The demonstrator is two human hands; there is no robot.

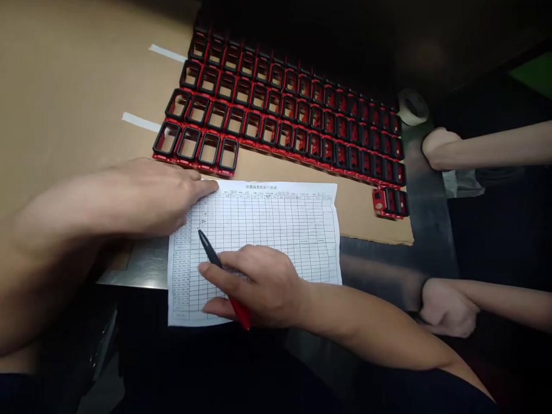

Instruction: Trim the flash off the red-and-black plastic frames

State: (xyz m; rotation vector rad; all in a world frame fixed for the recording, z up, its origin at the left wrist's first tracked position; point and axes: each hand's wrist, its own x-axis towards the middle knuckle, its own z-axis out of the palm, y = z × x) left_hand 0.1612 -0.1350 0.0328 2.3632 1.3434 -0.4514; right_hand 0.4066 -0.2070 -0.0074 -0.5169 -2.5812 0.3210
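A printed form (293,230) with a grid of rows and columns lies at the edge of the table, its lower part hanging over. Handwritten marks stand in its left columns. My left hand (150,198) rests on the form's upper left corner, index finger stretched along the top edge; its other fingers are partly hidden. In my right hand (263,282) is a pen (210,248), black at the tip end and red at the other. The pen's tip points at a left column, just below the written figures.
Rows of red and black rectangular frames (235,121) stand on cardboard (86,86) behind the form. A separate red piece (390,202) sits at the right. Beyond it are a tape roll (413,107) and another person's two hands (448,307) at the table's right edge.
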